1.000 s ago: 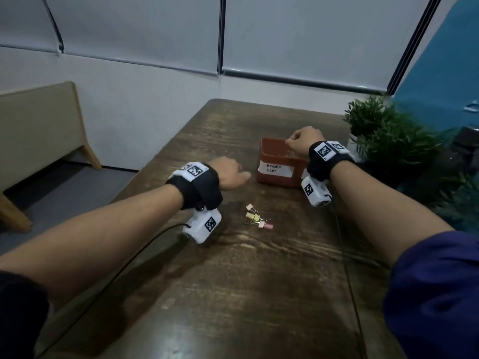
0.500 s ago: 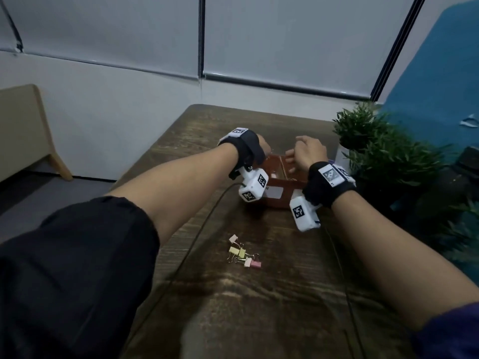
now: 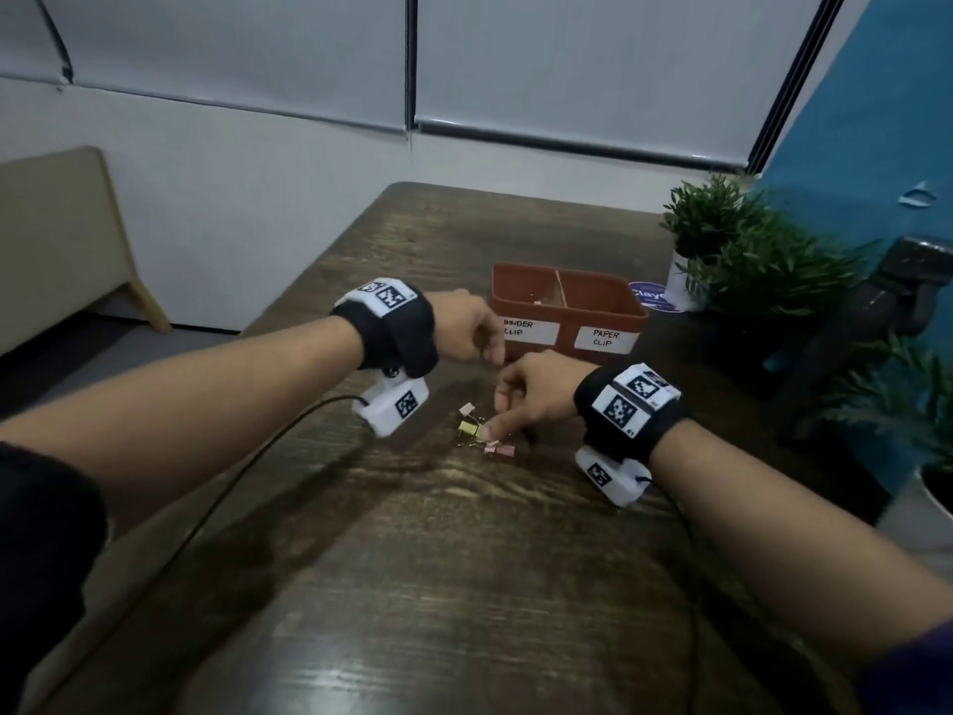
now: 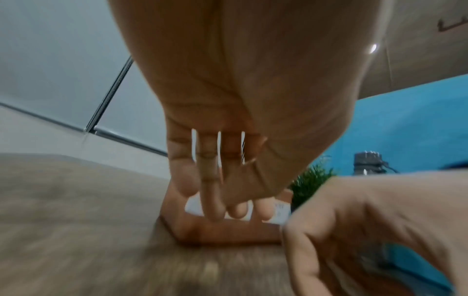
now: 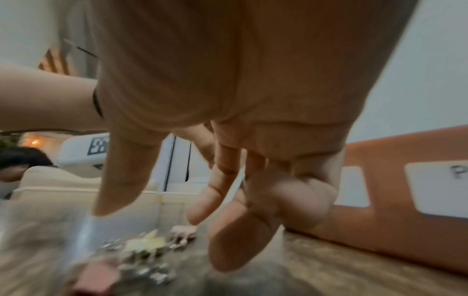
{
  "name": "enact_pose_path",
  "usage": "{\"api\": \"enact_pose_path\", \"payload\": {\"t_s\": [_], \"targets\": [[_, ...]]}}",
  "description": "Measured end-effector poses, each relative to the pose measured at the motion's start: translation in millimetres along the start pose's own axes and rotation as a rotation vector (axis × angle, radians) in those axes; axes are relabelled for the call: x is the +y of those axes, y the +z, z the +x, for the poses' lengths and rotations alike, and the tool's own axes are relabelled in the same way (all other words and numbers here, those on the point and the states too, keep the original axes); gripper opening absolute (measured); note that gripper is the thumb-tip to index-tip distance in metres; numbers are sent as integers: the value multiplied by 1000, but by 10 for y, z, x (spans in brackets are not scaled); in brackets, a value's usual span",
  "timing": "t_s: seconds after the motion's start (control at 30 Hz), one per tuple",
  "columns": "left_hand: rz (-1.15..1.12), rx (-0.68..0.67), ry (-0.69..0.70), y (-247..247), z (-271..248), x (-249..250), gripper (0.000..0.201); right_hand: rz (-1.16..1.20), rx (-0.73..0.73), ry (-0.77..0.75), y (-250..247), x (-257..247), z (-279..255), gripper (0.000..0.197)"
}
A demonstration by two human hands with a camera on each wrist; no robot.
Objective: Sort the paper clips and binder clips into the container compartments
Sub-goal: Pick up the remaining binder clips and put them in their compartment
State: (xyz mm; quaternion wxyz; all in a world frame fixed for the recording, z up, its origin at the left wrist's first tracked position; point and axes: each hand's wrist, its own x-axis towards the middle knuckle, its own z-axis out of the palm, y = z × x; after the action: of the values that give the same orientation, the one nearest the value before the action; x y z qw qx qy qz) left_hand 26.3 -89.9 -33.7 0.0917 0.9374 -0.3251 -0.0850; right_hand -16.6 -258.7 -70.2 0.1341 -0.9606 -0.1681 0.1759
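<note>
A small pile of binder clips and paper clips (image 3: pixel 477 435) lies on the wooden table (image 3: pixel 438 585); in the right wrist view the pile (image 5: pixel 142 246) is blurred. Behind it stands the orange two-compartment container (image 3: pixel 567 322), labelled BINDER CLIP on the left and PAPER CLIP on the right. Something small and pale lies in its left compartment. My right hand (image 3: pixel 497 425) reaches down onto the pile, thumb and fingers apart with nothing between them (image 5: pixel 152 214). My left hand (image 3: pixel 482 343) hovers before the binder label, its fingers (image 4: pixel 215 210) hanging loose and holding nothing.
Green potted plants (image 3: pixel 732 250) crowd the table's right side, with a dark stand (image 3: pixel 876 322) beyond them. A round blue-and-white object (image 3: pixel 652 296) sits behind the container. A black cable (image 3: pixel 247 472) crosses the table's left part. A beige bench (image 3: pixel 62 240) stands at far left.
Both hands have come back from above the container. The right hand dropped onto the clip pile; the left hand now hovers in front of the container's left side.
</note>
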Motion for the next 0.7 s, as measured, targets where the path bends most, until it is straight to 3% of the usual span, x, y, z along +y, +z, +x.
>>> {"api": "enact_pose_path", "payload": {"t_s": [0.1,0.17,0.33,0.47,0.53,0.7], "targets": [[34,-193,-44,286,-182,-65,42,-47,10,31,136,-134,-17,47],[75,-211,-45,437,-270,-83,44,-60,38,36,158,-141,-55,41],[110,-14,-11,590,-434,-44,23,-82,81,33,167,-83,-187,24],[106,89,-143,585,-546,-37,13,-129,133,3,196,-74,-263,19],[15,162,-235,555,-593,-58,18,-124,181,-1,198,-58,-288,19],[-529,251,-362,546,-683,-66,8,-57,232,38,161,12,-307,11]]}}
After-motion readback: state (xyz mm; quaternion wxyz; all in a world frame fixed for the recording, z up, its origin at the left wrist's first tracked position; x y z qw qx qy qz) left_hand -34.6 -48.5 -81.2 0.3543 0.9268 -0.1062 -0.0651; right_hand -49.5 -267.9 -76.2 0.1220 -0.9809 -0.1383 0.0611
